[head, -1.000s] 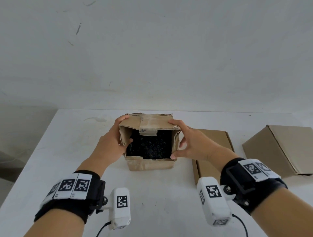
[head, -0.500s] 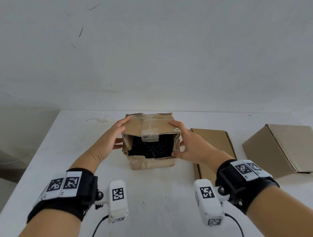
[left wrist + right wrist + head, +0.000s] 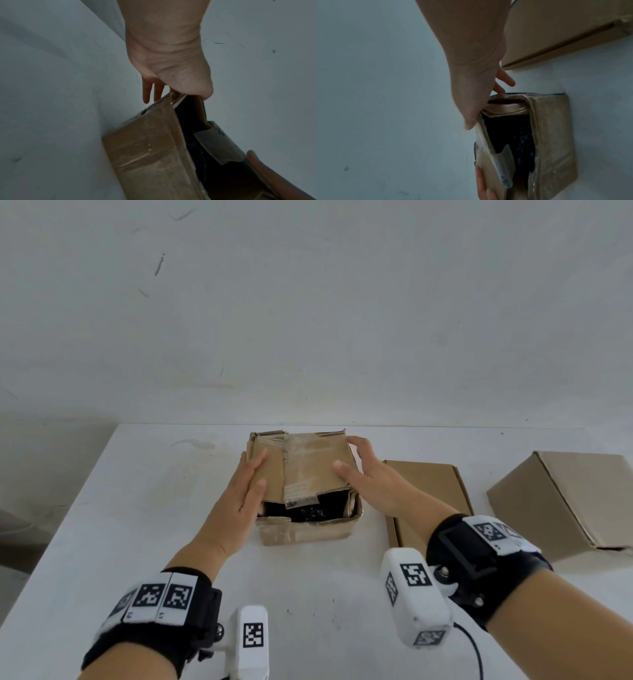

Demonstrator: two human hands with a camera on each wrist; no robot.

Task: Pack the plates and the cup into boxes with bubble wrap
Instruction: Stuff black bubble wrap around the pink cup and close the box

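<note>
With the small box (image 3: 305,491) sitting mid-table (image 3: 137,508), nearest edge gaping over dark bubble wrap (image 3: 308,510). Left hand (image 3: 248,494) flat, fingers straight, pressing the taped top flap (image 3: 301,467) down; right hand (image 3: 370,477) spread loose on the flap's right edge. Right of the small box, a flat box (image 3: 428,491), then a bigger box (image 3: 568,501).

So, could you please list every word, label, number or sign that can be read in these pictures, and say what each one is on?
No readable words or numbers.
Wrist bands: black-and-white square marker codes, no letters.
Wrist cameras: the same kind of marker codes, no letters.
Small box: clear tape and a faint printed patch on its top flap, too blurred to read.
Flat box and large box: plain cardboard, no print visible.
</note>
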